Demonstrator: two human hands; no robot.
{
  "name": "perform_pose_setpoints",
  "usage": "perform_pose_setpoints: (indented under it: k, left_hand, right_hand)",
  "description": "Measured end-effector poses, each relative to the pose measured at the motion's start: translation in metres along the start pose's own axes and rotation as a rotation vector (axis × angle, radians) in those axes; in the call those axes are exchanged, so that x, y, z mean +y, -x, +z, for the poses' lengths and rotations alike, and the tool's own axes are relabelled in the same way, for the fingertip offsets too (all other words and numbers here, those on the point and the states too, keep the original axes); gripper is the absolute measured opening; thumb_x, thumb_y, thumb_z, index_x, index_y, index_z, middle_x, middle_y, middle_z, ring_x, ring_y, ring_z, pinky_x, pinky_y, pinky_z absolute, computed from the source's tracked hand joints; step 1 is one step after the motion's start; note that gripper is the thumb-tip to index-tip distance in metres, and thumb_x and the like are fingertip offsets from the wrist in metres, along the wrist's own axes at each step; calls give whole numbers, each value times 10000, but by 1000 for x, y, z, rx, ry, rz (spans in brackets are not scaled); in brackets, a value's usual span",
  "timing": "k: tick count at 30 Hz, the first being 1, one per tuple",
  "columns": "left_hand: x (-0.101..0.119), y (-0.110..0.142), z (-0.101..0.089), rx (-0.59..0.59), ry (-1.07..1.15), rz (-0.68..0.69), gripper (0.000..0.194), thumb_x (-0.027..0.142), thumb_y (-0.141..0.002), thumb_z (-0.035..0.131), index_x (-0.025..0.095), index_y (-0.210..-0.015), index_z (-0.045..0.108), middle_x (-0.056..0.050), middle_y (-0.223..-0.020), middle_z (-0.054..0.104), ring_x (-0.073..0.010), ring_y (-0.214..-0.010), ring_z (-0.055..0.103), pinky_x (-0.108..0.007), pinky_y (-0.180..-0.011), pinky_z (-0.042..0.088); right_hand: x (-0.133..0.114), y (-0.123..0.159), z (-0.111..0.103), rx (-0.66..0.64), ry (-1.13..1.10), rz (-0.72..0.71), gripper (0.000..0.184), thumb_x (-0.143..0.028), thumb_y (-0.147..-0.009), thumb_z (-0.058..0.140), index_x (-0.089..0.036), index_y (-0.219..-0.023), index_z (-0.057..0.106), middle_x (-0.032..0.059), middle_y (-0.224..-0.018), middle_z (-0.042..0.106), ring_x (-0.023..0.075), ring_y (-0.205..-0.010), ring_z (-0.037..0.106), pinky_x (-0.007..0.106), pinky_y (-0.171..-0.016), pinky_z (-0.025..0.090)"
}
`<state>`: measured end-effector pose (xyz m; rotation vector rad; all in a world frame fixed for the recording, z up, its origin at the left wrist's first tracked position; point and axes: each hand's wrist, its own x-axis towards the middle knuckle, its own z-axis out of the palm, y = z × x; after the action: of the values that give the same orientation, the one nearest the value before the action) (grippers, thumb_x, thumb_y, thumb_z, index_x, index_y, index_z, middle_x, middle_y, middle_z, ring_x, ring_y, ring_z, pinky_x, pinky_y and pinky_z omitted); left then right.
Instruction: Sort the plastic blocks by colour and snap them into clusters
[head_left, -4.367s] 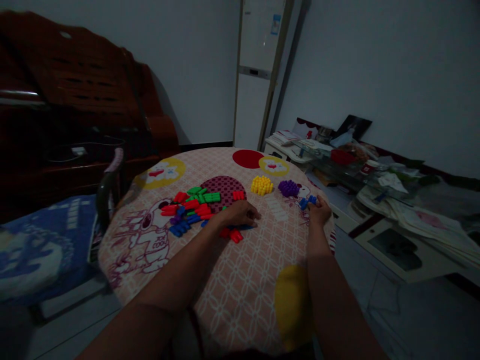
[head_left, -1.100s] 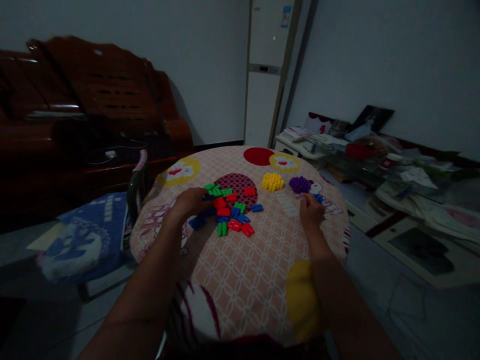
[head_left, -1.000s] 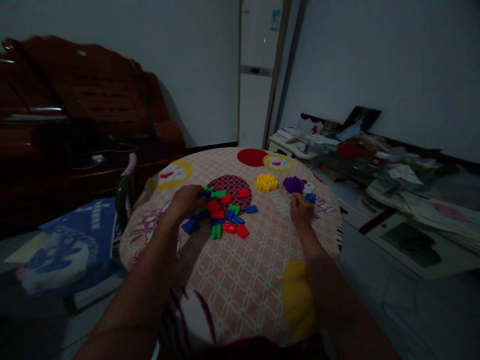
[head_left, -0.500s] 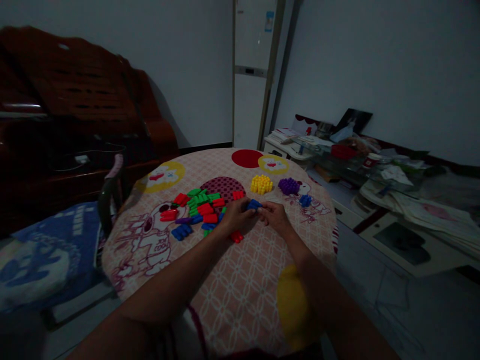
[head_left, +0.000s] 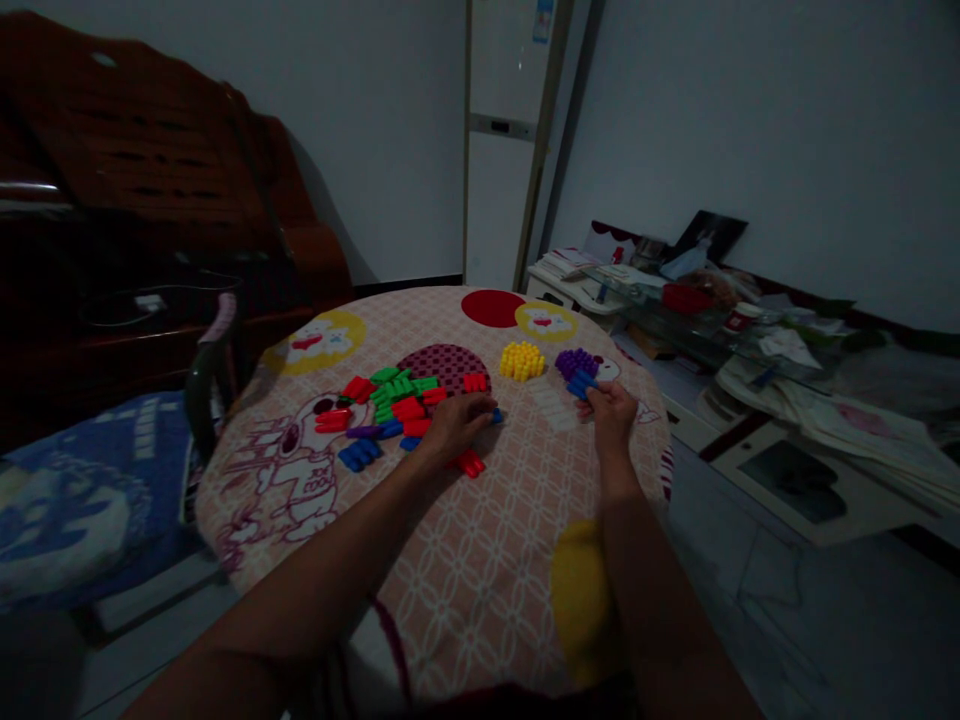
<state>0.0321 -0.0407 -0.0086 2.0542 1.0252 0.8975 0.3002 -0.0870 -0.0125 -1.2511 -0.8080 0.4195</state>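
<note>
My right hand [head_left: 616, 408] pinches a blue ridged plastic toy block [head_left: 581, 384] over the right side of the table, just in front of a purple block cluster [head_left: 576, 363]. At mid-table my left hand [head_left: 459, 425] is closed, palm down, with a small blue block [head_left: 496, 415] showing at its fingertips. Beside and partly under that hand lies a loose pile of red blocks [head_left: 408, 408], green blocks [head_left: 384, 402] and blue blocks [head_left: 360, 455]. A yellow block cluster [head_left: 523, 361] stands between the two hands, farther back.
A patterned cloth covers the round table [head_left: 480, 560]. To the left are a chair [head_left: 210, 370] with a blue cloth [head_left: 142, 470] and a wooden sofa [head_left: 157, 150]. A cluttered glass-topped cabinet [head_left: 750, 380] runs along the right wall. A tall white appliance [head_left: 499, 200] stands behind.
My hands were together around a blue block; now they are apart. My right hand has moved right with a blue block, covering the small blue cluster there. My left hand stays near the pile.
</note>
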Motion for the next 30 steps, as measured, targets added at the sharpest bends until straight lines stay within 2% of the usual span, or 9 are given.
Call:
perform_pose_setpoints:
  k: [4,7,9,14,18,26,28,30]
  left_hand:
    - [0,2,0,-9,-11,13,238,234,-819,615,176,-1010,744,-65,-946,782,-219,-853,713,-314,-768,541]
    - [2,4,1,-18,16,25,220,233,-829,599,176,-987,741,-62,-922,778,-208,-844,707,-293,-731,531]
    - [5,5,2,-29,19,34,201,219,-826,593,179,-957,740,-54,-902,775,-200,-833,703,-287,-726,523]
    - [8,6,0,-41,6,47,187,205,-821,596,175,-931,744,-52,-902,774,-196,-816,697,-287,-740,512]
    - [4,5,-2,-27,-3,45,201,191,-818,604,174,-954,750,-55,-915,775,-197,-820,696,-292,-759,510]
    - [-1,7,-5,-33,-132,46,189,157,-807,626,167,-952,747,-62,-857,754,-198,-777,676,-295,-732,498]
    - [1,8,-12,-8,-216,37,193,161,-812,623,160,-959,749,-76,-879,753,-210,-803,676,-303,-743,497]
    - [2,10,-27,77,-315,22,214,167,-826,603,154,-983,749,-96,-945,753,-229,-869,678,-318,-785,497]
  right_hand:
    - [7,-19,-30,272,160,-98,200,-341,-625,616,-186,-750,612,-26,-540,599,167,-458,596,254,-402,466]
    - [12,-25,-39,363,317,-195,180,-313,-635,606,-176,-746,643,10,-586,631,201,-559,637,310,-517,530]
    - [14,-27,-39,343,437,-252,180,-295,-659,603,-170,-771,665,38,-639,667,211,-614,649,330,-592,545]
    - [16,-27,-31,178,749,-408,113,-219,-716,560,-194,-759,661,74,-747,704,217,-708,625,343,-715,513]
    - [16,-27,-25,106,909,-433,84,-168,-733,558,-189,-747,638,98,-786,682,234,-785,593,345,-752,458]
    - [17,-20,-20,103,970,-448,50,-192,-793,580,-180,-785,628,115,-852,645,243,-819,558,344,-743,403]
    - [19,-17,-20,121,958,-488,77,-224,-815,576,-185,-776,629,108,-831,638,241,-807,552,338,-728,397]
    - [20,-14,-19,135,949,-525,115,-253,-838,557,-196,-767,627,91,-793,628,232,-778,540,329,-706,386]
